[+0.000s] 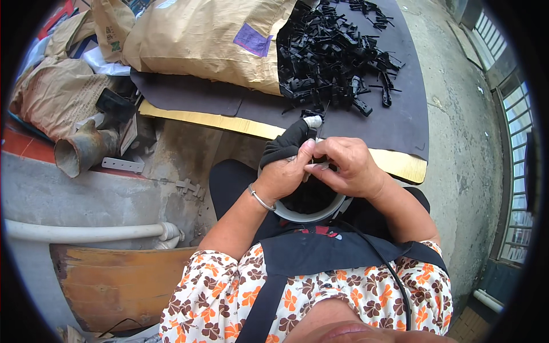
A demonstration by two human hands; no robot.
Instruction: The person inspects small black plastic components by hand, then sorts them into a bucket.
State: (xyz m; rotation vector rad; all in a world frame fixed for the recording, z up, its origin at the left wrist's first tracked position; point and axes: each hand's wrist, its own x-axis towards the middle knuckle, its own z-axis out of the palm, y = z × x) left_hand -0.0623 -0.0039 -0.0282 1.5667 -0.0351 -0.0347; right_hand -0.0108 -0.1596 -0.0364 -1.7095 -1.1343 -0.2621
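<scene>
My left hand [284, 166], in a black glove that leaves the thumb bare, pinches a small black plastic part [313, 134]. White wrapping covers one of its fingertips. Close against it, my right hand [353, 167] is bare, with thumb and forefinger pressed together at the lower end of the same part. What the right fingers grip is mostly hidden. Below both hands a round container with a grey rim [311, 217] sits between my legs, dark inside. Just beyond the hands, a heap of similar black plastic parts [337, 63] spills across the dark tabletop [409, 108].
A large brown paper sack [194, 48] lies on the table, its mouth beside the heap. At the left are crumpled sacks [54, 103], a rusty pipe fitting [83, 150] and a white pipe [86, 231]. A barred window [517, 166] stands at the right.
</scene>
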